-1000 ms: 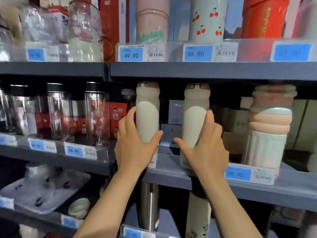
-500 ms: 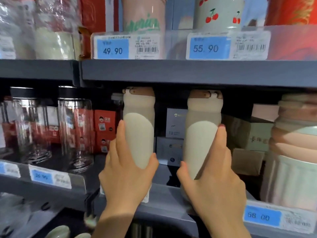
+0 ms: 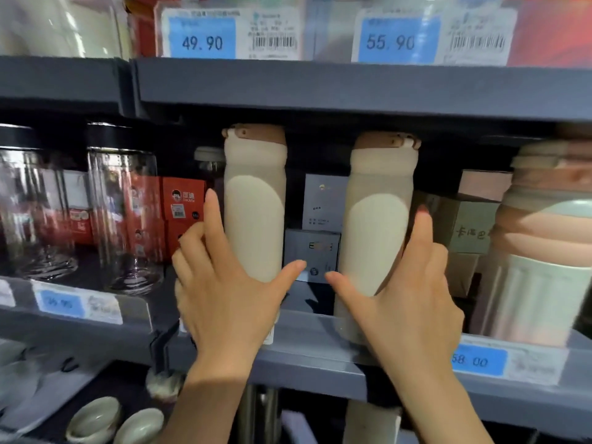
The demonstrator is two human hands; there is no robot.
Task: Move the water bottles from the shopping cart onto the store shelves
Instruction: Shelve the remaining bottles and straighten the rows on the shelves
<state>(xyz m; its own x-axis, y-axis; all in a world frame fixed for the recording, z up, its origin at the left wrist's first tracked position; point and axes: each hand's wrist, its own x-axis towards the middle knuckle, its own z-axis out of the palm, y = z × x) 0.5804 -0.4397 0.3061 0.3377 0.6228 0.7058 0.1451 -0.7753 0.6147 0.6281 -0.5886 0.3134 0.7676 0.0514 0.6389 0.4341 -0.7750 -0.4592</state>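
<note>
Two tall beige water bottles stand on the middle shelf (image 3: pixel 314 350), both close to its front edge. The left bottle (image 3: pixel 254 219) is upright; the right bottle (image 3: pixel 378 225) leans slightly, and its brown cap nearly touches the shelf above. The left hand (image 3: pixel 224 302) wraps the lower body of the left bottle, fingers behind its left side and thumb spread across the front. The right hand (image 3: pixel 413 302) holds the right bottle the same way, fingers up its right side and thumb reaching across its base.

These bottles look rigid, probably insulated metal with a matte sleeve, so they should be fairly light when empty and not slippery. Being tall and narrow, they would tip easily, and low on the body seems the best place to hold while they slide back. The clear glass bottles (image 3: pixel 125 216) to the left along the shelf are breakable, so the left bottle should keep its distance.

Compared with half a second ago, both bottles sit a little deeper on the shelf and the view has drawn closer, while the grips are unchanged.
</note>
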